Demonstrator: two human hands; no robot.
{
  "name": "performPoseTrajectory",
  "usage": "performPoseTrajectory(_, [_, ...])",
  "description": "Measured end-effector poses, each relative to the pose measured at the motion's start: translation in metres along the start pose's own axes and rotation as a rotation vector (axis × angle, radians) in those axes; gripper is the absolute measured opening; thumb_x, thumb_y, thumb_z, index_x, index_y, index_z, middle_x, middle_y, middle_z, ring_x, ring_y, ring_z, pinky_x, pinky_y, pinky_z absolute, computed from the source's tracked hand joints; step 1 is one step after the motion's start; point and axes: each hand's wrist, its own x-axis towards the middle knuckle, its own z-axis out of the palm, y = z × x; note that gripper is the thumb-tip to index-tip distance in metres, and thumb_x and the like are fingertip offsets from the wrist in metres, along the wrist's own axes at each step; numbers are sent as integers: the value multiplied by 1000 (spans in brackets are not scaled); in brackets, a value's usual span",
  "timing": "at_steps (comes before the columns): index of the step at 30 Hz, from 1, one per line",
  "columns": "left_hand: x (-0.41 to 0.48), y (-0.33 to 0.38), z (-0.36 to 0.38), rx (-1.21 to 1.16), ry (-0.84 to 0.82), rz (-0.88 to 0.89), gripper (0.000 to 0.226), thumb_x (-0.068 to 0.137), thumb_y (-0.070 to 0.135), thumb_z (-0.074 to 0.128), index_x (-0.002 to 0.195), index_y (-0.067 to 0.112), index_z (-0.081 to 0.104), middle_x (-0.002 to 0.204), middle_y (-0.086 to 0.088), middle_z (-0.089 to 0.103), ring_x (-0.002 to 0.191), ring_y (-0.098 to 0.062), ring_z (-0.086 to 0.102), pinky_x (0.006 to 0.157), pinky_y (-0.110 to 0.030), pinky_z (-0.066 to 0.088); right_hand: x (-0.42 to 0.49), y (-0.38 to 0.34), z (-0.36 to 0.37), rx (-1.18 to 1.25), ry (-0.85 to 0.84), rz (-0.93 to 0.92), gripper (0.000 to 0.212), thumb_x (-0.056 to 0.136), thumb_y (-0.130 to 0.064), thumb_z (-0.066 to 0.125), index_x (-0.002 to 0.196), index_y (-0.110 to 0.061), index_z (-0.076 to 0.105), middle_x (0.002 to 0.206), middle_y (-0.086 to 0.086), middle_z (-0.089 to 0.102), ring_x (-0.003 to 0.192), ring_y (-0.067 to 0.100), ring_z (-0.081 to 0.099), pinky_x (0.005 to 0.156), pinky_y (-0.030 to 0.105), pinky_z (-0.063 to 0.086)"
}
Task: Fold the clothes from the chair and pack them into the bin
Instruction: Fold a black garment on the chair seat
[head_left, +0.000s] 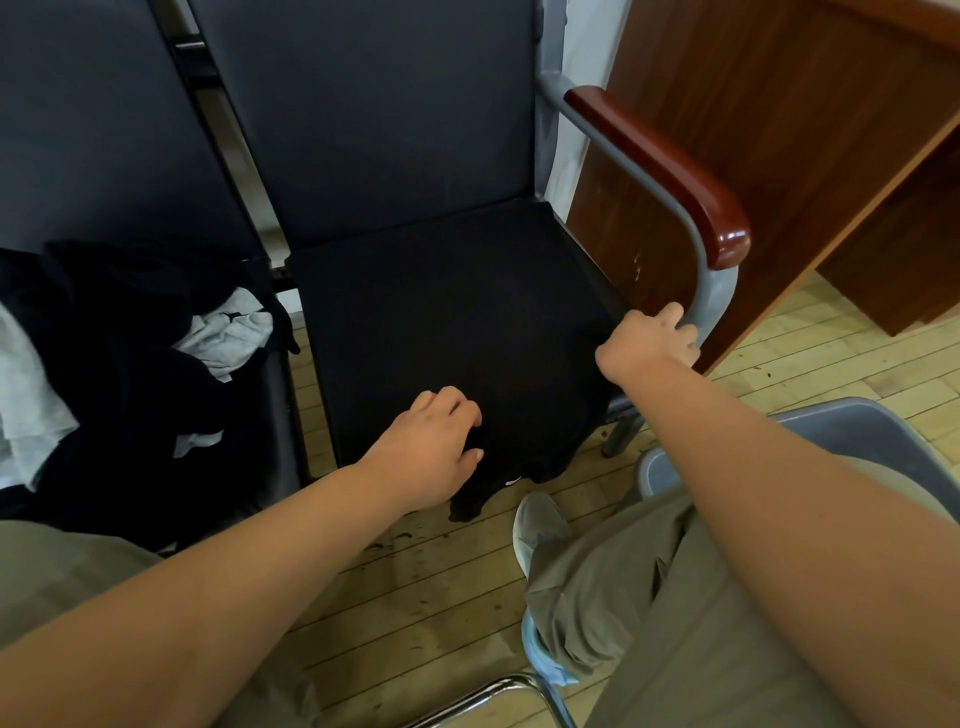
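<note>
A black garment (457, 332) lies spread flat over the seat of the dark chair (374, 114), its lower end hanging over the front edge toward the floor. My left hand (436, 441) pinches the garment near the seat's front edge, fingers curled. My right hand (652, 340) grips the garment's right edge beside the grey armrest post (711, 296). A pile of black and grey clothes (130, 364) lies on the neighbouring seat at the left. The grey bin (857, 431) stands on the floor at the right, partly hidden by my right arm and leg.
A wooden desk (779, 104) stands close behind the chair's red-brown armrest (665, 166). My legs and a grey shoe (540, 525) are on the plank floor in front. A chrome chair frame (488, 696) shows at the bottom.
</note>
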Motion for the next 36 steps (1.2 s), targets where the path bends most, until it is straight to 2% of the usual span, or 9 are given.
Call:
performPoseTrajectory(3, [1, 1, -2, -19, 8, 4, 43, 106, 44, 56, 145, 29, 49, 143, 9, 42, 127, -13, 43, 106, -36, 50, 2, -3, -2, -32, 40, -212, 61, 97, -42, 67, 152, -22, 49, 161, 14, 28, 147, 41, 32, 121, 54, 32])
performPoseTrajectory(7, [-1, 3, -2, -29, 21, 23, 40, 106, 41, 54, 145, 30, 52, 141, 11, 44, 126, -11, 42, 105, -34, 50, 11, -9, 10, -42, -247, -361, 67, 105, -48, 57, 165, -28, 34, 174, 10, 19, 156, 40, 29, 124, 54, 34])
performPoseTrajectory(11, [-2, 6, 0, -35, 34, 35, 36, 106, 39, 54, 141, 33, 54, 137, 13, 45, 123, -10, 42, 103, -33, 51, 13, -9, 14, -10, -269, -301, 53, 107, -42, 53, 156, -22, 48, 157, 12, 43, 136, 37, 53, 111, 51, 50])
performPoseTrajectory(13, [-3, 7, 0, -41, 27, 38, 35, 106, 38, 55, 140, 33, 55, 136, 14, 45, 122, -9, 42, 102, -33, 51, 16, -6, 11, 10, -261, -276, 46, 104, -37, 58, 149, -26, 55, 148, 9, 50, 129, 35, 57, 107, 52, 52])
performPoseTrajectory(17, [-3, 7, -1, -70, 25, 20, 36, 106, 37, 55, 142, 32, 54, 137, 14, 44, 122, -8, 42, 102, -32, 51, 17, -4, 10, -54, -217, -290, 46, 103, -40, 61, 148, -33, 54, 152, 7, 45, 140, 41, 45, 115, 59, 43])
performPoseTrajectory(23, [-5, -2, -3, -33, 35, -69, 48, 106, 37, 56, 152, 28, 47, 149, 8, 40, 135, -16, 40, 113, -37, 44, 28, -10, 26, -105, -320, -381, 73, 102, -60, 56, 166, -43, 26, 178, 1, 12, 161, 40, 14, 127, 62, 23])
performPoseTrajectory(31, [-8, -3, 1, -15, 4, -117, 54, 106, 36, 54, 158, 26, 41, 159, 5, 33, 145, -21, 34, 119, -41, 40, 19, -5, 20, -32, -298, -394, 70, 102, -59, 58, 164, -45, 28, 178, -3, 6, 163, 39, 2, 125, 72, 10])
performPoseTrajectory(33, [-10, 1, 0, -12, 22, -117, 53, 106, 35, 55, 156, 25, 42, 156, 5, 35, 142, -19, 36, 118, -40, 41, 12, -5, 18, -61, -277, -407, 70, 103, -56, 59, 165, -42, 29, 178, 1, 8, 162, 40, 7, 127, 67, 12])
performPoseTrajectory(36, [-20, 13, -4, -56, 104, -39, 31, 106, 34, 54, 136, 29, 57, 129, 12, 51, 119, -10, 49, 101, -31, 50, -1, -10, 11, 4, -185, -360, 55, 102, -49, 60, 150, -23, 52, 159, 15, 40, 144, 41, 42, 116, 54, 42])
